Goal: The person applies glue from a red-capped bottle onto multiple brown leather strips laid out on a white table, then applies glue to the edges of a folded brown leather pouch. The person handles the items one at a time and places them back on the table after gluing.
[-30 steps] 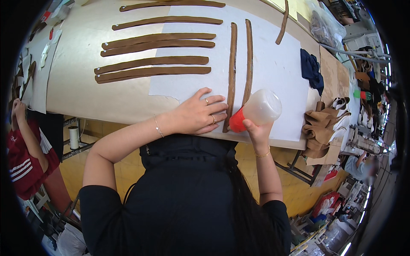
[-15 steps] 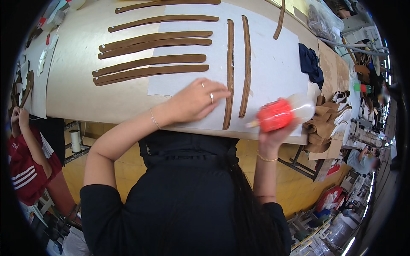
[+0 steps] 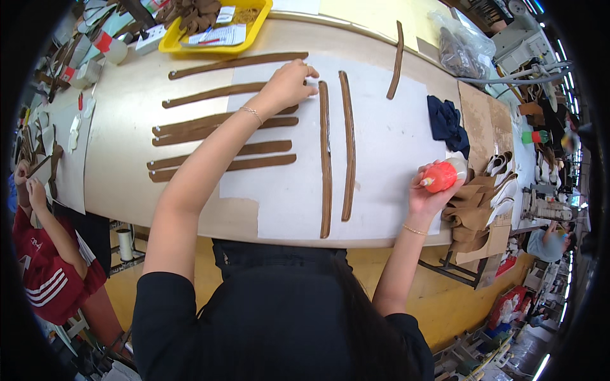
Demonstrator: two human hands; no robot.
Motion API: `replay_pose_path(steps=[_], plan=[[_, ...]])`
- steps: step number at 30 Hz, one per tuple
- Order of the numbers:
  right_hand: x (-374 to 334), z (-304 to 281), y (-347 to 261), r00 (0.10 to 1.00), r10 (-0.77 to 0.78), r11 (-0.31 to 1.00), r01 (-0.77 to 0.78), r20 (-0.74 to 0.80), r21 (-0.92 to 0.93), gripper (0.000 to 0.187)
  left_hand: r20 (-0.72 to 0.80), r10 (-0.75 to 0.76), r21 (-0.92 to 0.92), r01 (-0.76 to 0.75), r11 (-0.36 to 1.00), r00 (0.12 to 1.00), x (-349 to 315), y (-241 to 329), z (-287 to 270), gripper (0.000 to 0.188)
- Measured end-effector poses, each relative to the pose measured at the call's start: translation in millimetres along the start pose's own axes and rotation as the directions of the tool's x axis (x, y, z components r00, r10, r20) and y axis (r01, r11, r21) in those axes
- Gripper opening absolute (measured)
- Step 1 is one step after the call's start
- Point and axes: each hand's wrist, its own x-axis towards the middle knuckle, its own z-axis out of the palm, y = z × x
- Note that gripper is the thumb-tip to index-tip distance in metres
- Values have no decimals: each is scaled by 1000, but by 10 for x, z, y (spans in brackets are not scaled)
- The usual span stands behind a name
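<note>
My left hand reaches far over the table with its fingers apart, holding nothing. Its fingertips are close to the top end of a long brown strip that lies pointing away from me. A second such strip lies beside it on the right. Under and around my left hand and forearm, several brown strips lie crosswise, partly hidden by the arm. At the right, my right hand is closed round a squeeze bottle, red and clear with a pale nozzle, tilted and held above the white sheet.
Another brown strip lies at the far right. Beside the sheet are a dark blue cloth and stacked brown pieces. A yellow tray with brown pieces and papers stands at the back. At the left, a person in red works nearby.
My left hand has moved away from me, from beside the strip's near part to its far end. My right hand has shifted rightward with the bottle, whose nozzle now points more toward me.
</note>
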Motion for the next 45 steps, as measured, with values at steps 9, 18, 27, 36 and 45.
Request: replay_pose_path(steps=[9, 18, 27, 36, 45], plan=[[71, -52, 76, 998, 28, 999, -27, -56, 18, 68, 116, -192, 169, 172, 971, 974, 326, 47, 96, 26], [96, -89, 80, 998, 57, 996, -55, -36, 63, 67, 106, -105, -59, 111, 992, 989, 317, 54, 128, 21], [84, -112, 104, 999, 33, 999, -32, -35, 44, 66, 156, -125, -636, 197, 746, 980, 616, -75, -25, 43], [89, -50, 164, 994, -40, 998, 45, -100, 43, 67, -12, -213, -600, 163, 783, 977, 1906, -690, -666, 53], [78, -7, 190, 986, -67, 997, 70, -151, 15, 69, -130, -436, -461, 335, 822, 890, 2647, -1265, -1013, 62]])
